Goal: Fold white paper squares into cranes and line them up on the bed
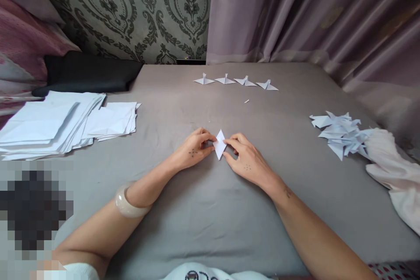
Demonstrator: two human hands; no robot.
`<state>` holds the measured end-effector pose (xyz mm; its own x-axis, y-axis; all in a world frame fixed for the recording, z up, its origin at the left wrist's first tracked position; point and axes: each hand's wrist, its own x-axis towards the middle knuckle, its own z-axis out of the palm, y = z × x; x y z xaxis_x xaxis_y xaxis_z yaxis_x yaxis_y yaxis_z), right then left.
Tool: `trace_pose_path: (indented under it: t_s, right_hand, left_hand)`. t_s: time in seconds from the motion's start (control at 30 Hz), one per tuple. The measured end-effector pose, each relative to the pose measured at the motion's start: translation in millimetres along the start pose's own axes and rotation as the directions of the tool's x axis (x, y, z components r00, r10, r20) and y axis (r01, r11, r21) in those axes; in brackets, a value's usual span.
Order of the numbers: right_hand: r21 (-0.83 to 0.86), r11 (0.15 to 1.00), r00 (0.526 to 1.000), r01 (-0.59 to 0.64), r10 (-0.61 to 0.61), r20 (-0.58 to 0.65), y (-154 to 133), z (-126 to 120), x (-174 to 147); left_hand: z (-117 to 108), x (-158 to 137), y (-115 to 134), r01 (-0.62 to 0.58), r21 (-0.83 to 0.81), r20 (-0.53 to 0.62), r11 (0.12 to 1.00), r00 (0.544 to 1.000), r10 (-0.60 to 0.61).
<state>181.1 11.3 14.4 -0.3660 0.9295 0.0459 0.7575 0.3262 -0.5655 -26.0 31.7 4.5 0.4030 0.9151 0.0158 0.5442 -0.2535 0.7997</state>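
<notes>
A small white diamond of folded paper (pixel 220 145) sits above the grey cloth-covered surface (pixel 210 218), edges held by the barely parted thumbs and fingertips of left hand (pixel 194 149) and right hand (pixel 246 157). The white shirt's (pixel 216 272) black lettering is too cropped to read. Behind are patterned grey-green wallpaper (pixel 147 8) and a mauve curtain (pixel 246 13).

The fingers (pixel 232 143) hide bits of the edge of the folded paper (pixel 219 146). I can't make out the blurred patch (pixel 33 210) lower left or that tiny scrap (pixel 246 101); the large paper stack (pixel 36 124) is cut off left, the pale cloth (pixel 402 173) right.
</notes>
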Motion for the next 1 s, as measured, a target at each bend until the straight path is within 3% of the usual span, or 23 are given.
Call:
trace_pose_path:
  t_s: [0.5, 1.0]
  right_hand:
    - [-0.072, 0.995, 0.996, 0.070, -0.066, 0.057, 1.1, -3.2, -0.2]
    - [-0.146, 0.984, 0.995, 0.103, -0.101, 0.026, 2.2, -1.1, 1.9]
  left_hand:
    - [-6.2, -0.4, 4.2, -0.034, -0.005, 0.049, 0.999, 0.998, 0.034]
    - [-10.9, 0.1, 6.4, -0.048, -0.004, 0.078, 0.999, 0.996, 0.048]
